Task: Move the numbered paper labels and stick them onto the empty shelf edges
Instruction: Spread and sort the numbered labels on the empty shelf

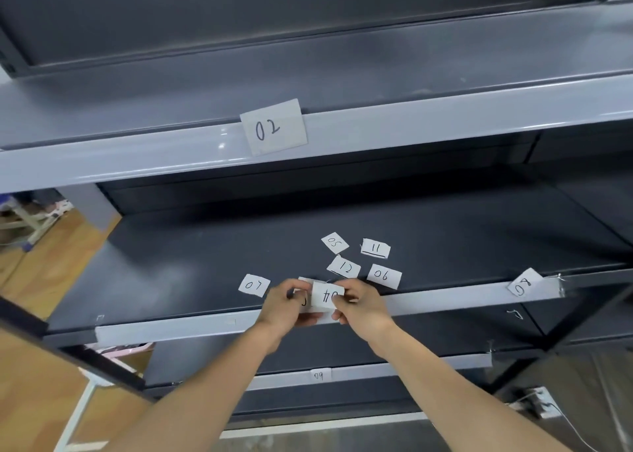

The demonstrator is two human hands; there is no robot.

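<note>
Both my hands meet over the front edge of the middle shelf [428, 302]. My left hand [284, 309] and my right hand [359, 306] pinch a white paper label marked "04" [327, 296] between them, with another label partly hidden behind it. Loose labels lie on the dark shelf surface: "07" [254, 285], "05" [334, 242], "11" [375, 248], "12" [344, 267] and "06" [384, 276]. A "02" label [273, 127] is stuck on the upper shelf edge [445, 123]. A "08" label [525, 282] sits at the middle edge's right end, and "09" [320, 375] on the lower edge.
The grey metal shelving unit fills the view, with dark shelf boards and light grey front edges. Wooden floor [44, 266] shows at the left, with a white stand's legs [82, 414] at the lower left. Cables and a small device [537, 400] lie on the floor at the lower right.
</note>
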